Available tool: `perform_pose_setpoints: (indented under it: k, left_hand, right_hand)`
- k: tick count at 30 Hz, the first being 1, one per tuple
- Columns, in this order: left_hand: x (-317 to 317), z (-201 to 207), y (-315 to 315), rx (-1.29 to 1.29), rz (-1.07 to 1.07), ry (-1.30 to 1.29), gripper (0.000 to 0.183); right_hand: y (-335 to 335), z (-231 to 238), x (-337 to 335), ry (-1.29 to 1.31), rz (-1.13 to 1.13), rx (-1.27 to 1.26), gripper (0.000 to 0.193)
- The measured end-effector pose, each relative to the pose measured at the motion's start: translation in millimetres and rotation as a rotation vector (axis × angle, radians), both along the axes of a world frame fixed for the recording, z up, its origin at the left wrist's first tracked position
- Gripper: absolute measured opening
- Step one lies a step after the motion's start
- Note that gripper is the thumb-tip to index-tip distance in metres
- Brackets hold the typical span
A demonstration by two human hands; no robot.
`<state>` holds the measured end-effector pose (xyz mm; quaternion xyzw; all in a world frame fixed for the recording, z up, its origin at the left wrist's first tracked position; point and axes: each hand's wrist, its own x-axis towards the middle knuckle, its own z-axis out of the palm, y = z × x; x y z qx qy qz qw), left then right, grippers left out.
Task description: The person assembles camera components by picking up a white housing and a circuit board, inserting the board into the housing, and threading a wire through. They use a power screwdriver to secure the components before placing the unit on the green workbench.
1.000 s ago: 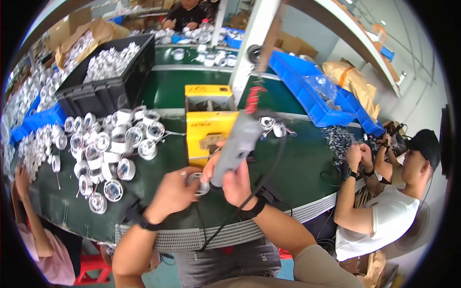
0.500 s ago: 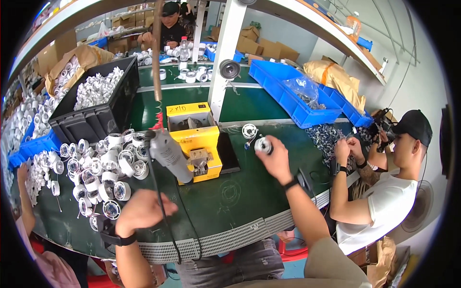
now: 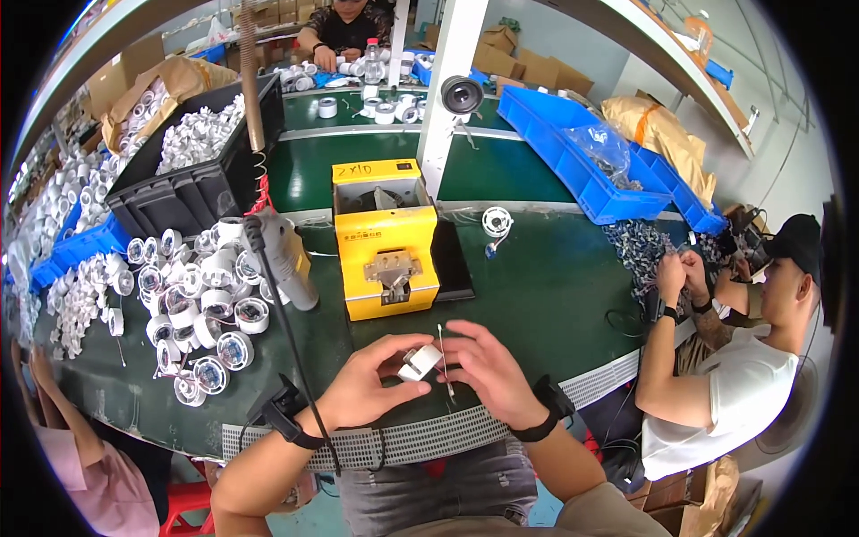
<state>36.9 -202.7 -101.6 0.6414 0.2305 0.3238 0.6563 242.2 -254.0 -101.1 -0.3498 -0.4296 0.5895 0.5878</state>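
Observation:
Near the front edge of the green bench, my left hand (image 3: 374, 378) grips a small white round housing (image 3: 422, 361) between thumb and fingers. A thin cable (image 3: 442, 345) with small white connectors hangs beside the housing, just at my right hand's fingertips. My right hand (image 3: 490, 374) is beside it with fingers apart; whether it touches the cable is unclear. Beyond my hands stands a yellow screw feeder (image 3: 362, 286), with a grey electric screwdriver (image 3: 292, 259) hanging to its left. A white ring-shaped part (image 3: 497, 221) with a wire lies behind, to the right.
Many white round housings (image 3: 215, 302) are heaped at left, near a black crate (image 3: 179, 201) of white parts. Blue bins (image 3: 559, 170) and a pile of small dark parts (image 3: 637, 259) are at right. A black cord (image 3: 291, 358) hangs before my left forearm. Co-workers sit around.
My right hand has come back from the ring-shaped part toward me. My left hand has moved right from beside the heap and now holds the white housing. The view has shifted.

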Motion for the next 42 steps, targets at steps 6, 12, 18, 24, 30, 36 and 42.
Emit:
perform_pose_setpoints:
  k: [6,12,18,24,30,36,42]
  left_hand:
    - [-7,-8,7,0.06,0.059,0.011,0.056]
    - [-7,-22,12,-0.369,-0.018,-0.141,0.034]
    - [-4,-11,10,-0.584,-0.133,-0.246,0.042]
    - [-1,-10,8,-0.547,-0.123,-0.261,0.039]
    - [2,-17,7,-0.547,-0.027,-0.338,0.03]
    - [2,-16,6,-0.499,0.147,-0.506,0.024]
    - [2,-17,5,-0.346,0.146,-0.497,0.04]
  right_hand:
    - [2,-5,12,-0.283,0.239,-0.221,0.021]
    - [-5,-4,-7,-0.332,0.079,0.164,0.007]
    - [-8,8,-23,-0.812,-0.146,0.374,0.009]
    - [-8,9,-40,-0.852,-0.255,0.368,0.011]
    - [-8,5,-40,-0.855,-0.271,0.271,0.018]
    - [-6,2,-31,-1.063,-0.423,0.464,0.026]
    - [-1,12,-23,-0.547,0.016,0.024,0.019]
